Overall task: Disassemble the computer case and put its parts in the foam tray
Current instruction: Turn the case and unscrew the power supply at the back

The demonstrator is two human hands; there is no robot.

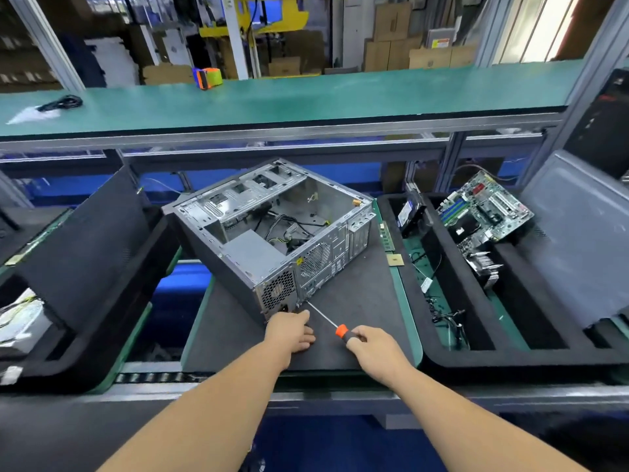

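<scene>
Right hand (pixel 372 349) grips a screwdriver (pixel 335 327) at the computer case (pixel 272 233); left hand (pixel 292 333), fingers apparently loosely together, rests beside it.

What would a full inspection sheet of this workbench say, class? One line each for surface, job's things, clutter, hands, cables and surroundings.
Surface: dark mat on a green-edged pallet.
Job's things: open computer case lying on its side, power supply still inside; motherboard leaning in the foam tray on the right.
Clutter: memory stick and small square chip beside the case.
Hands: left hand resting at the case's near corner; right hand gripping the screwdriver, tip at the case's rear panel.
Cables: black wires loose inside the case; more in the tray.
Surroundings: green shelf above, cardboard boxes behind.
</scene>
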